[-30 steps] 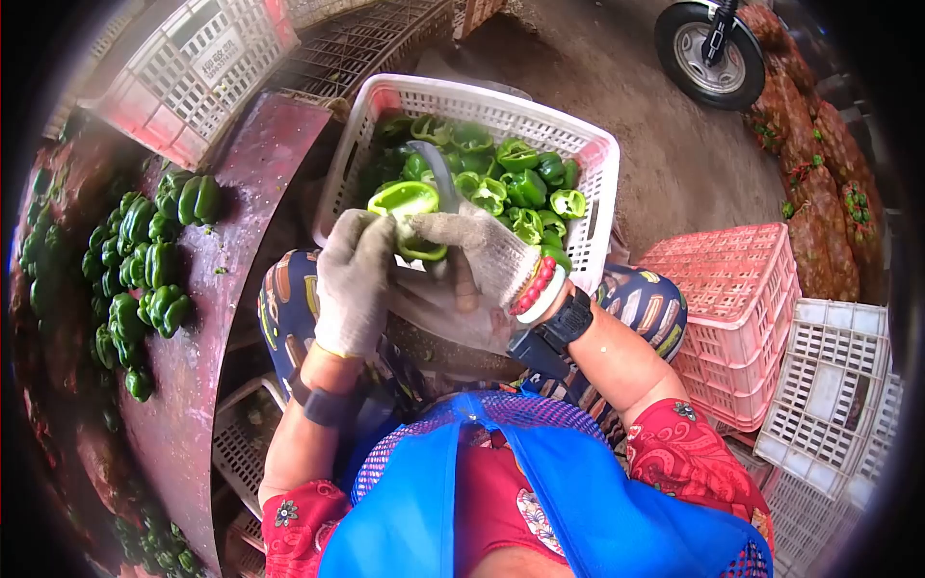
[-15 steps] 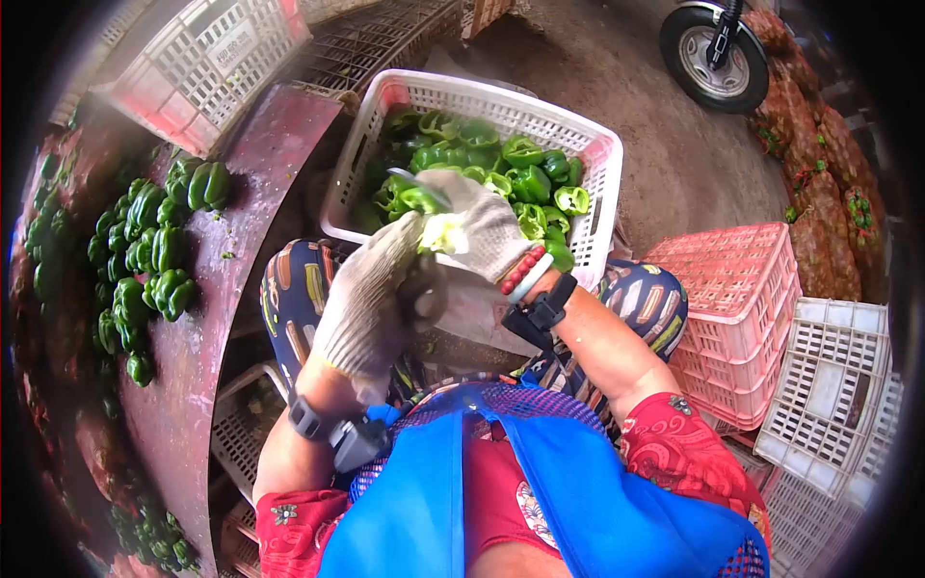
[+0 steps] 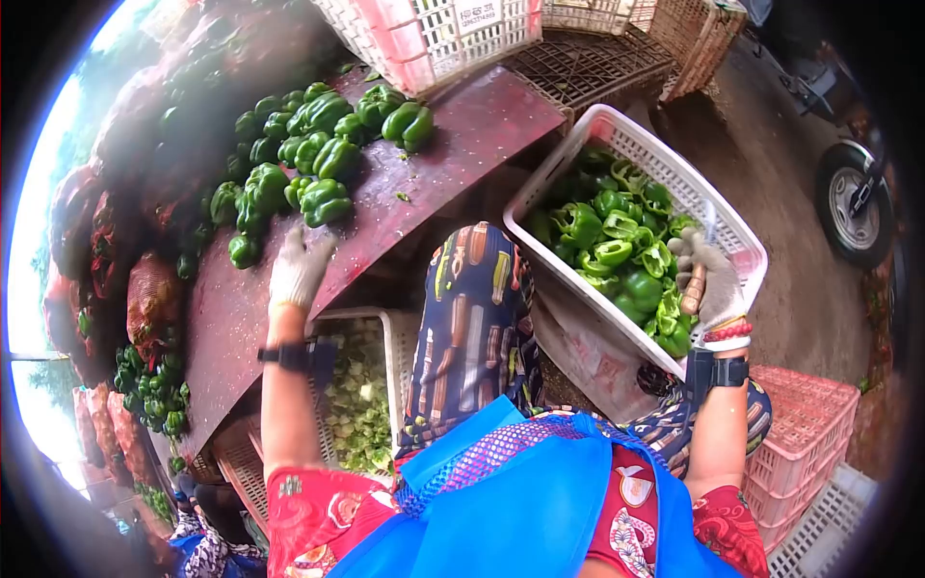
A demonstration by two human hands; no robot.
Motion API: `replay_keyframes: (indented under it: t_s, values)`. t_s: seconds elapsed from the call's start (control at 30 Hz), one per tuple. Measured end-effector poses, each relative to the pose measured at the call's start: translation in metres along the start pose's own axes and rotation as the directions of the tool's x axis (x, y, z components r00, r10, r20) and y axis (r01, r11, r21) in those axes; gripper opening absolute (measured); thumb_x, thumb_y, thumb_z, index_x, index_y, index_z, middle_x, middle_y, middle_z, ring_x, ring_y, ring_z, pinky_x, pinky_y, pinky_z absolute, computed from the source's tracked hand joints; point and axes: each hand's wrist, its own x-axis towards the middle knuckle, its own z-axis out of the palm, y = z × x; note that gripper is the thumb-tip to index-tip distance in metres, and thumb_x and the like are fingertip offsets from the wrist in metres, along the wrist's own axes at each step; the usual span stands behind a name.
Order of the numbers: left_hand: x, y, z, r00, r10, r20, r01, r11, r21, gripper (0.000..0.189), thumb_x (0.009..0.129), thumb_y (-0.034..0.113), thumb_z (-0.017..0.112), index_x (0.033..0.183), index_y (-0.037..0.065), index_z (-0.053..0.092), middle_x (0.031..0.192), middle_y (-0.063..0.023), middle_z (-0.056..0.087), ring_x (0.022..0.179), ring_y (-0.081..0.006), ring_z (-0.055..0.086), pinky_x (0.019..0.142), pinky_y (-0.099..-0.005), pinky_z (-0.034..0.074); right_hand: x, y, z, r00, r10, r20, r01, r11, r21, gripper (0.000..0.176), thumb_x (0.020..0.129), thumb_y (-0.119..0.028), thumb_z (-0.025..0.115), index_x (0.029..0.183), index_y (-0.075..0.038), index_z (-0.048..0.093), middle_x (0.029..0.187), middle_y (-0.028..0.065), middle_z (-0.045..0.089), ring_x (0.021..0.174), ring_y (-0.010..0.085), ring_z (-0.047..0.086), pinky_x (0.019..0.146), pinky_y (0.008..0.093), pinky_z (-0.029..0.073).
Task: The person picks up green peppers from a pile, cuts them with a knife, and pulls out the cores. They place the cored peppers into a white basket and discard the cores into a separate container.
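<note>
My left hand (image 3: 301, 268), in a pale knit glove, reaches over the dark red tabletop (image 3: 424, 217). Its fingers are stretched out and hold nothing, just below a whole green bell pepper (image 3: 325, 202). More whole green peppers (image 3: 323, 114) lie piled beyond it. On the other side, my gloved right hand (image 3: 715, 279) is closed around a knife (image 3: 694, 289); its brown handle shows, while the blade is hard to make out. This hand is over the right side of a white crate (image 3: 549, 173) filled with cut green peppers (image 3: 617, 226).
By my left knee, a white crate (image 3: 390, 352) contains pale green pepper scraps (image 3: 356, 395). Stacked pink crates (image 3: 805, 424) stand at right. Filled mesh sacks (image 3: 154, 308) line the table's far side. Another person (image 3: 207, 539) appears lower left. A wheel (image 3: 853, 204) stands upper right.
My view has turned left. My hands have separated: the left, previously on a pepper piece, is now empty at the table; the right remains by the crate with the knife.
</note>
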Motion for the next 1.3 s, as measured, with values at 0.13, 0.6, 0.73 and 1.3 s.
replay_keyframes:
  t_s: [0.13,0.6,0.73,1.3]
  values:
    - [0.078,0.008,0.05,0.96,-0.255,-0.117,0.219,0.942,-0.253,0.101,0.075,0.06,0.085,0.139,-0.01,0.052,0.131,-0.031,0.065,0.122,-0.0373,0.067,0.104,-0.0418,0.051,-0.003,-0.006,0.01,0.992,0.049,0.118,-0.083,0.95,0.3,0.062,0.106,-0.038,0.061,0.16,-0.018,0.038,0.096,0.0081,0.07,0.062,0.0066,0.06,0.052,0.0188,0.052]
    - [-0.05,0.173,0.001,0.979,0.188,-0.074,-0.197,0.806,-0.558,0.083,0.076,0.021,0.09,0.144,0.004,0.045,0.121,-0.0107,0.064,0.111,-0.0227,0.064,0.097,-0.0339,0.053,-0.025,0.019,0.068,0.888,0.032,0.458,-0.051,0.998,0.028,0.039,0.101,-0.015,0.064,0.136,0.0,0.059,0.104,0.0101,0.073,0.059,0.0056,0.061,0.042,0.02,0.047]
    - [-0.1,0.247,0.005,0.792,0.61,0.031,-0.485,0.659,-0.575,0.084,0.072,0.022,0.094,0.141,0.009,0.05,0.127,-0.0145,0.067,0.118,-0.0248,0.066,0.101,-0.0366,0.053,-0.049,0.003,0.078,0.856,-0.004,0.517,-0.045,0.995,0.083,0.059,0.101,-0.026,0.068,0.151,-0.002,0.047,0.113,0.0113,0.071,0.066,0.0059,0.063,0.049,0.0173,0.05]
    - [-0.103,0.296,0.104,0.423,0.667,0.614,0.561,0.34,-0.755,0.05,0.089,0.015,0.08,0.132,-0.001,0.057,0.12,-0.0113,0.07,0.101,-0.0191,0.069,0.091,-0.0321,0.055,-0.039,0.022,0.065,0.767,-0.518,0.379,0.573,0.286,-0.768,0.084,0.086,-0.006,0.062,0.161,0.006,0.025,0.099,0.0316,0.069,0.084,0.0457,0.07,0.075,0.0528,0.056]
